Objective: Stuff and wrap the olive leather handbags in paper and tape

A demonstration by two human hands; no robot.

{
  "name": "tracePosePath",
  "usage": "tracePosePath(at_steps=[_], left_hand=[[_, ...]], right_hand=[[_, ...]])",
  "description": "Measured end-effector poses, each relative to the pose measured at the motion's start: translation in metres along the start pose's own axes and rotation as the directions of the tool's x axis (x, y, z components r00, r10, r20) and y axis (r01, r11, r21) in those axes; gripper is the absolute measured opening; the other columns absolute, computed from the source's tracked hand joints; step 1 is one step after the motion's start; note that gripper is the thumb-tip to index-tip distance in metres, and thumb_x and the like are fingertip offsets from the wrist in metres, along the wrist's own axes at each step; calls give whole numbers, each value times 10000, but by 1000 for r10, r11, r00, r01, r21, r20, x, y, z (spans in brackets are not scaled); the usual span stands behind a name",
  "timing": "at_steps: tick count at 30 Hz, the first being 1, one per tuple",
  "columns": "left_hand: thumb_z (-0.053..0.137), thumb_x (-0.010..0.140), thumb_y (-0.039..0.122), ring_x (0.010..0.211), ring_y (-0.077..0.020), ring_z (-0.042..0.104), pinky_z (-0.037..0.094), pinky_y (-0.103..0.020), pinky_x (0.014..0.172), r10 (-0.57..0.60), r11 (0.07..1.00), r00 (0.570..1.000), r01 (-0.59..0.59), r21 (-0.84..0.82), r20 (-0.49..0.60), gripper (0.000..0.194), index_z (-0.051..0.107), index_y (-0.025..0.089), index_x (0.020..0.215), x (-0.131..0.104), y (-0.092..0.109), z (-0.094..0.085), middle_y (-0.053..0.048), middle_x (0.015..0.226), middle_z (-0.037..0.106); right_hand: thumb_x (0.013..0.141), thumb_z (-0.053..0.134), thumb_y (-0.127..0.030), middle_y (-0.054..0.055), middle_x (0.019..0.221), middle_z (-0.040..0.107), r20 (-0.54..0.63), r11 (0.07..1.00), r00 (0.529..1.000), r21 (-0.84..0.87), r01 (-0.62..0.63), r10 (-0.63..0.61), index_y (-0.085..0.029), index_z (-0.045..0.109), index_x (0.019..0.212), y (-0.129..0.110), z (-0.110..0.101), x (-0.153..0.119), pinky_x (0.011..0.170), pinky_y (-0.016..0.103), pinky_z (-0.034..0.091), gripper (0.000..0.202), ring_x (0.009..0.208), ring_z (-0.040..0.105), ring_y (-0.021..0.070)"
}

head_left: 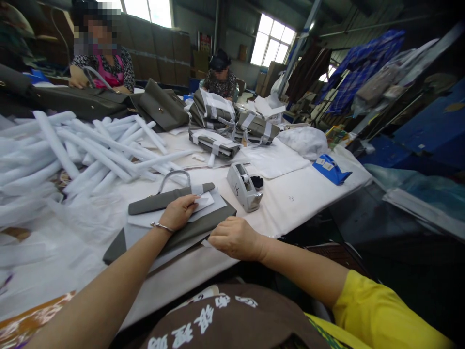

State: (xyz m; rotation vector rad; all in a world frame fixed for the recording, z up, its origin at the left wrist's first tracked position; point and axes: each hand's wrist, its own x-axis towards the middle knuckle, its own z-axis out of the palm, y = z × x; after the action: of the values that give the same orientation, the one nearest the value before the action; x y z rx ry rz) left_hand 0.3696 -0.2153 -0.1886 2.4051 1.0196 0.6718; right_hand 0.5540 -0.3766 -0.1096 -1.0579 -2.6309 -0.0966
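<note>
In the head view, beside the tape dispenser point(244, 187), a grey bag point(198, 227) lies on the counter point(281, 206). The left hand point(178, 213) pinches a white card point(204, 202), which could slide if that pinch slackens; the right hand point(236, 238) is clenched, contents hidden.

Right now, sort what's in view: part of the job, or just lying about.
In the job:
- Grey-green bag, under the left hand; right hand at its edge
- White slip, in the left grip
- Grey tape dispenser, probably

Lying about:
- White tubes
- Blue dispenser
- Taped bundles
</note>
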Motion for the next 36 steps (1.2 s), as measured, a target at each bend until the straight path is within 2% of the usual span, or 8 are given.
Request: tracePosePath(at_steps=[7,14,20,23,27,31,33,36], left_hand=[[453,842,355,1063,-212,583,435,-344,957,-37,998,999,36,-57,-13,350,606,238,1135,-1,-2,1,-44,1157,645],[433,859,360,996,-200,598,450,-321,900,-52,996,999,51,-79,-16,314,608,250,1095,-2,-2,0,-34,1093,665],[415,875,377,964,-196,602,452,-307,874,-61,992,998,57,-112,-24,311,613,248,1078,-1,-2,0,-24,1050,670],[417,875,378,961,-195,601,449,-303,876,-58,992,998,55,-113,-23,308,618,249,1069,-1,-2,0,-20,1045,669],[421,872,377,957,-190,599,444,-291,869,-52,993,998,50,-104,-21,301,618,254,1063,0,-1,-1,-9,1046,667],[418,870,384,903,-186,602,453,-279,812,-65,992,998,63,-107,-13,304,623,243,1044,0,1,-2,-11,986,673],[418,869,390,874,-185,601,454,-279,789,-71,992,997,69,-103,-13,305,627,236,1028,0,2,-3,-13,949,674],[407,874,396,856,-180,597,449,-278,781,-51,994,999,50,-99,-8,308,623,237,1025,-1,2,-4,-12,932,669]], right_hand=[[950,349,-301,40,930,643,45,998,997,10,-56,55,-210,592,873,43,14,38,791,286,385,270,864,563,154],[899,480,-319,13,764,614,79,863,953,408,-297,291,-170,596,776,66,44,42,702,240,422,226,734,546,130],[857,536,-286,1,739,595,183,474,883,787,-394,432,-144,619,836,39,20,16,665,230,448,166,690,541,113],[853,543,-277,16,779,610,181,433,850,797,-421,494,-148,622,848,17,16,-3,695,240,454,151,730,556,122],[878,504,-273,30,837,629,174,468,818,747,-473,549,-174,623,902,-9,24,-28,750,259,460,157,795,583,133],[923,423,-345,-11,671,606,377,176,741,817,-548,556,-184,543,1033,-27,40,-43,610,237,491,228,606,601,109],[919,434,-365,18,786,648,419,15,727,861,-508,544,-187,490,1036,-33,50,-45,607,233,501,220,683,638,119],[857,554,-323,78,1056,642,386,-12,750,892,-452,538,-193,467,1041,-36,60,-47,659,235,506,241,818,644,127]])
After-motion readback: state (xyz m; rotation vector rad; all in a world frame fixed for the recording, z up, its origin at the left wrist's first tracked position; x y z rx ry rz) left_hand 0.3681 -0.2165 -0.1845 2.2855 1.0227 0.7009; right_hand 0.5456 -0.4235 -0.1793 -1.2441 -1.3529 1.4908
